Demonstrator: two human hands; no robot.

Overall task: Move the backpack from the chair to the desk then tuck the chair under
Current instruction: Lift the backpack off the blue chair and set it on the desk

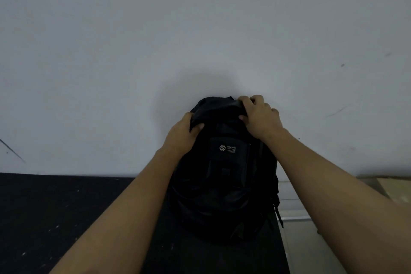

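Observation:
A black backpack (224, 176) with a small white logo stands upright on the dark desk (55, 218), near the desk's right edge and leaning back against the pale wall. My left hand (181, 134) grips the fabric at the top left of the backpack. At the top right, my right hand (259, 118) is closed over the upper edge of the backpack. Both forearms reach in from the bottom of the view. The chair is out of sight.
A pale grey wall (200, 29) fills the upper part of the view right behind the desk. To the right of the desk lies a light floor (311, 247), with a cardboard-coloured object (391, 187) at the far right.

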